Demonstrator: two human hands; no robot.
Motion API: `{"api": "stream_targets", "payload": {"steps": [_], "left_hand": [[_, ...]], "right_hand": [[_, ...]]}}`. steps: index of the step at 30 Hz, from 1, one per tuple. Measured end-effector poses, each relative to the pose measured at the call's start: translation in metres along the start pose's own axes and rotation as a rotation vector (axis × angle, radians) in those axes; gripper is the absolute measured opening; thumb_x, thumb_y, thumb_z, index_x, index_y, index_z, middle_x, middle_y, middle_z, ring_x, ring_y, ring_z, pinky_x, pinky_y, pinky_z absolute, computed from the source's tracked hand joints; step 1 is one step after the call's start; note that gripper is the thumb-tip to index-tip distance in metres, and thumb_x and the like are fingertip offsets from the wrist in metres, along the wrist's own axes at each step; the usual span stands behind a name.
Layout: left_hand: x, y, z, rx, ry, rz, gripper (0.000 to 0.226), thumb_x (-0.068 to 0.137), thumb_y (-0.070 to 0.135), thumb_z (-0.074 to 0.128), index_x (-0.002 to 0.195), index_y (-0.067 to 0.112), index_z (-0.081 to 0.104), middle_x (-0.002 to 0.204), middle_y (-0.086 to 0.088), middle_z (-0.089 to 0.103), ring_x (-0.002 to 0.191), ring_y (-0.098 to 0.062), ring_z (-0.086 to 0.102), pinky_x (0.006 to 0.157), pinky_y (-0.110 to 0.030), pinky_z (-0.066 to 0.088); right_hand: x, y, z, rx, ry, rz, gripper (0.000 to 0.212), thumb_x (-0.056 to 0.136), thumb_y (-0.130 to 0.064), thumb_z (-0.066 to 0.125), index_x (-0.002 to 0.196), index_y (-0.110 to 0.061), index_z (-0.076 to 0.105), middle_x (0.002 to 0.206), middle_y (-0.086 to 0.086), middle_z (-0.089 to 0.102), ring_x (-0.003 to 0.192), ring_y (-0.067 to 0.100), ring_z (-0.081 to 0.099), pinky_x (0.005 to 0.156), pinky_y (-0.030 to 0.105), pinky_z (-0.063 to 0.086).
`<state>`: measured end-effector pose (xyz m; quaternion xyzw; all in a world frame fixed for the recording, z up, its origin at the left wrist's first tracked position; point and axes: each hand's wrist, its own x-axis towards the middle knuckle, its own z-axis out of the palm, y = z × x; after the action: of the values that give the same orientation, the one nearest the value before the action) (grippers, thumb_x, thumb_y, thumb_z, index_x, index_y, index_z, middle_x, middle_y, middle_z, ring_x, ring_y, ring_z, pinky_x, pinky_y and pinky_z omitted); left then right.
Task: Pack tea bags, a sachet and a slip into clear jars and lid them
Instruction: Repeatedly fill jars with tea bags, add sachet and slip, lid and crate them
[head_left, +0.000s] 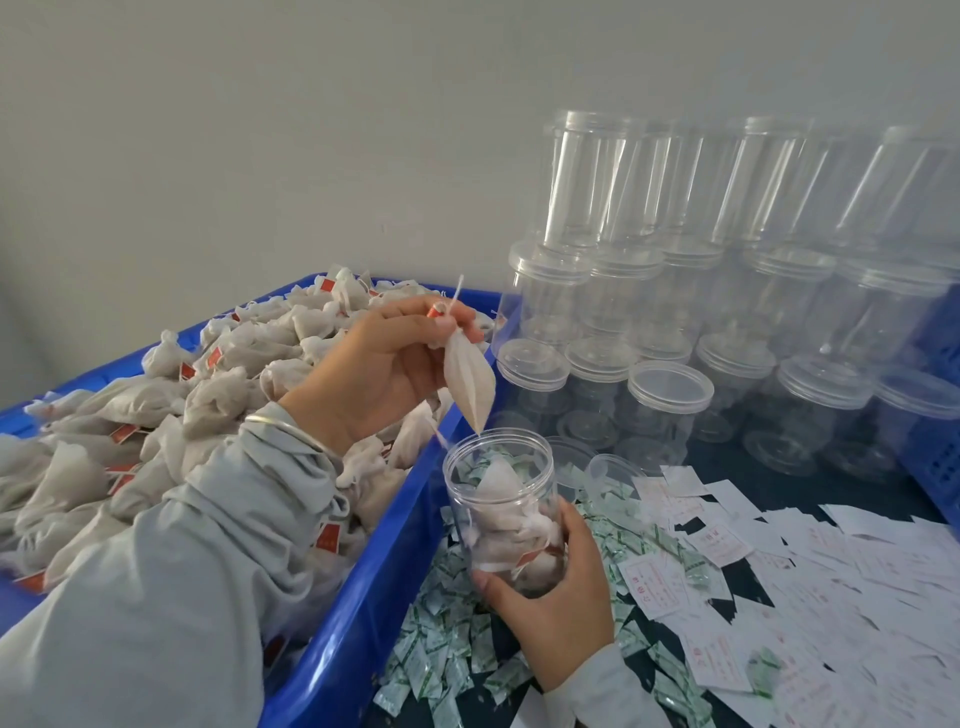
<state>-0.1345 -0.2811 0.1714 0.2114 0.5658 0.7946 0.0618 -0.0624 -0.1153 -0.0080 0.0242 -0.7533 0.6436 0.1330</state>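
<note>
Big blue tub (358, 613) fills my left side, heaped w/ white tea bags (156, 415), red tags poking out all over. My left sleeve lies across the pile. Right behind, against the wall, a stack of clear jars (727, 291): bottom rows lidded and lying w/ lids facing me, top row standing upright.

Dark tabletop (795, 491) to the right is littered w/ white slips (810, 587) printed in red, spread wide toward the right edge. Nearer me, a drift of small green-and-white sachets (441, 660) runs beside the tub wall and under my right hand. Blue crate edge (935, 457) shows at far right.

Open jar (501, 512), no lid, sits upright just beside the tub, several tea bags already inside, roughly half full. My right hand (550, 603) wraps round its lower half, thumb in front, fingers curled behind, firm grip on it.

Left hand (384, 364) is up above the jar, grip pinched on one tea bag (470, 382) at its gathered top, string and red tag sticking up past my fingertips. Bag hangs point down, tip right at the jar's mouth, not yet inside. Another open jar (618, 480) stands just right of mine among the sachets. Thin silver bangle (291, 431) on my left wrist.
</note>
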Motion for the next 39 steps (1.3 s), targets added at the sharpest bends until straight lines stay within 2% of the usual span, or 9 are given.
{"api": "stream_targets", "payload": {"steps": [8, 12, 15, 23, 28, 32, 35, 37, 39], "left_hand": [[-0.002, -0.013, 0.010, 0.148, -0.264, -0.164, 0.029, 0.078, 0.001, 0.049, 0.080, 0.012, 0.076, 0.084, -0.007, 0.071, 0.076, -0.016, 0.067, 0.070, -0.026, 0.056], [-0.003, -0.014, 0.010, 0.169, -0.207, -0.205, 0.021, 0.077, 0.002, 0.056, 0.080, 0.012, 0.074, 0.076, -0.007, 0.069, 0.067, -0.014, 0.066, 0.063, -0.022, 0.055], [-0.002, -0.011, 0.010, 0.220, -0.130, -0.208, 0.007, 0.075, 0.005, 0.070, 0.081, 0.010, 0.070, 0.064, -0.004, 0.063, 0.051, -0.011, 0.057, 0.050, -0.017, 0.050], [-0.004, -0.015, 0.017, 0.876, -0.039, -0.175, 0.008, 0.079, 0.014, 0.074, 0.077, 0.008, 0.068, 0.058, -0.005, 0.062, 0.044, -0.009, 0.054, 0.047, -0.015, 0.046], [-0.009, -0.021, 0.025, 1.096, -0.203, -0.145, 0.011, 0.079, 0.025, 0.075, 0.081, 0.016, 0.069, 0.068, -0.001, 0.071, 0.058, -0.008, 0.067, 0.063, -0.019, 0.056], [-0.011, -0.025, 0.030, 0.995, -0.256, -0.155, 0.013, 0.078, 0.023, 0.076, 0.089, 0.018, 0.070, 0.080, 0.008, 0.074, 0.072, -0.006, 0.071, 0.069, -0.013, 0.053], [-0.010, -0.025, 0.029, 0.904, -0.156, -0.066, 0.015, 0.078, 0.025, 0.075, 0.092, 0.020, 0.071, 0.085, 0.008, 0.074, 0.079, -0.005, 0.070, 0.074, -0.016, 0.054], [-0.009, -0.025, 0.028, 0.898, -0.095, -0.001, 0.033, 0.071, 0.046, 0.074, 0.100, 0.032, 0.067, 0.099, 0.014, 0.071, 0.093, 0.003, 0.065, 0.081, -0.014, 0.052], [-0.008, -0.029, 0.030, 0.958, -0.175, -0.039, 0.066, 0.059, 0.066, 0.071, 0.117, 0.043, 0.052, 0.121, 0.022, 0.058, 0.111, 0.009, 0.054, 0.092, -0.014, 0.046]], "right_hand": [[0.000, -0.003, -0.001, 0.038, 0.006, 0.000, 0.101, 0.045, -0.028, 0.092, 0.130, -0.037, 0.039, 0.127, -0.007, 0.052, 0.118, 0.015, 0.053, 0.101, 0.042, 0.045], [0.000, -0.004, -0.001, 0.027, 0.002, -0.004, 0.102, 0.044, -0.028, 0.092, 0.131, -0.035, 0.039, 0.128, -0.004, 0.052, 0.118, 0.015, 0.052, 0.101, 0.043, 0.045], [-0.001, -0.006, -0.001, 0.014, 0.009, -0.010, 0.100, 0.038, -0.046, 0.084, 0.125, -0.045, 0.036, 0.129, -0.008, 0.050, 0.120, 0.014, 0.051, 0.100, 0.042, 0.045], [-0.001, -0.008, 0.000, -0.128, 0.122, -0.188, 0.092, 0.041, -0.040, 0.083, 0.120, -0.050, 0.036, 0.125, -0.022, 0.042, 0.119, 0.018, 0.049, 0.099, 0.047, 0.045], [0.000, -0.010, -0.002, -0.175, 0.226, -0.265, 0.092, 0.042, -0.040, 0.083, 0.120, -0.055, 0.036, 0.122, -0.024, 0.042, 0.113, 0.009, 0.046, 0.093, 0.039, 0.046], [0.001, -0.008, -0.001, -0.075, 0.193, -0.159, 0.095, 0.039, -0.034, 0.089, 0.117, -0.055, 0.038, 0.123, -0.021, 0.045, 0.118, 0.015, 0.049, 0.096, 0.044, 0.046], [0.003, -0.006, -0.003, -0.003, 0.155, -0.082, 0.095, 0.045, -0.020, 0.094, 0.117, -0.050, 0.040, 0.124, -0.017, 0.048, 0.119, 0.014, 0.051, 0.097, 0.039, 0.048], [0.003, -0.007, -0.006, 0.063, 0.151, -0.063, 0.091, 0.048, -0.017, 0.094, 0.119, -0.045, 0.044, 0.124, -0.013, 0.052, 0.112, 0.005, 0.057, 0.089, 0.024, 0.051], [0.004, -0.014, -0.009, 0.153, 0.145, -0.074, 0.093, 0.049, -0.017, 0.094, 0.128, -0.029, 0.047, 0.125, -0.002, 0.057, 0.105, 0.001, 0.061, 0.080, 0.014, 0.052]]}}
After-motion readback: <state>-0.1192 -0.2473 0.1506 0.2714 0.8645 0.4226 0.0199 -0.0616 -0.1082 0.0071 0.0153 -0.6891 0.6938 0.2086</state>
